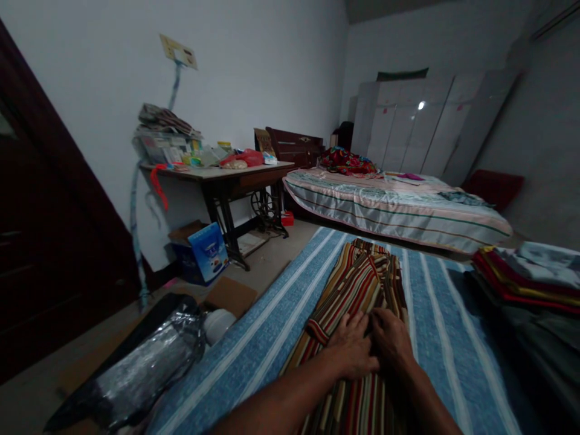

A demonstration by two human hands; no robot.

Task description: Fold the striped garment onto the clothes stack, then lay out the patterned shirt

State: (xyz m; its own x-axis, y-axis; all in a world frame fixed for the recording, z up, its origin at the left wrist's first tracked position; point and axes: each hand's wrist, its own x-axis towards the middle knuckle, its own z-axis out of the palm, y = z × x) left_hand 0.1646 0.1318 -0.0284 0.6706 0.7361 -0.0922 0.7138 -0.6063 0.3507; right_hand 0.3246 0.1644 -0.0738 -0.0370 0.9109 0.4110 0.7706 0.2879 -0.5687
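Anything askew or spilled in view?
No spill shows on the brown-and-red striped cloth garment. A limp, bright red strip looks out of place at the dark-legged table, dangling over its left end.

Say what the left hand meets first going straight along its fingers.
More of the striped garment under the left hand, toward the gathered far end; the right hand looks just beside that line, though depth is unclear.

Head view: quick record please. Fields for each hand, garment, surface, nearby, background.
left hand: palm down on the striped garment
right hand: fingers curled at the garment; grip unclear
garment: laid lengthwise, gathered end away from person
surface: blue-and-white striped sheet
nearby: folded clothes stack, right; plastic-wrapped bundle, left
background: treadle table, bed, wardrobe
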